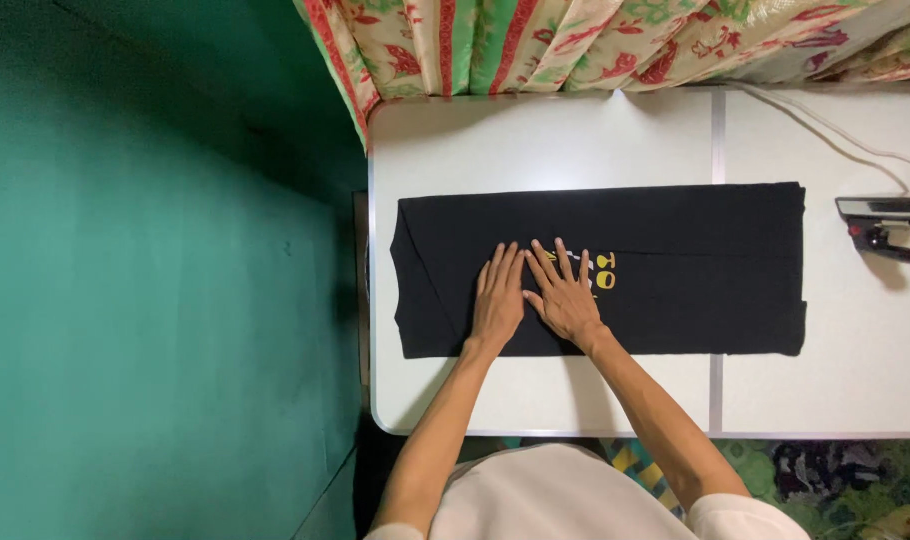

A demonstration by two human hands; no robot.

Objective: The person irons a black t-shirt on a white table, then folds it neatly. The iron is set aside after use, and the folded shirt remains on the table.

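- Black folded shirt (675, 270) lies flat along the white table (535, 140); soft and limp, I judge.
- My left hand (499, 300) and right hand (567, 298) press it, fingers spread.
- I'd grip the folded edges.

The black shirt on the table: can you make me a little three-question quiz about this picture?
1. True or false: both hands lie flat on the black shirt.
2. What stands on the white table to the right of the shirt? A) a cup B) an iron C) a book
3. Fill in: the letters printed on the shirt are ____ in colour.

Key:
1. True: the left hand and right hand press side by side.
2. B, the iron.
3. Yellow.
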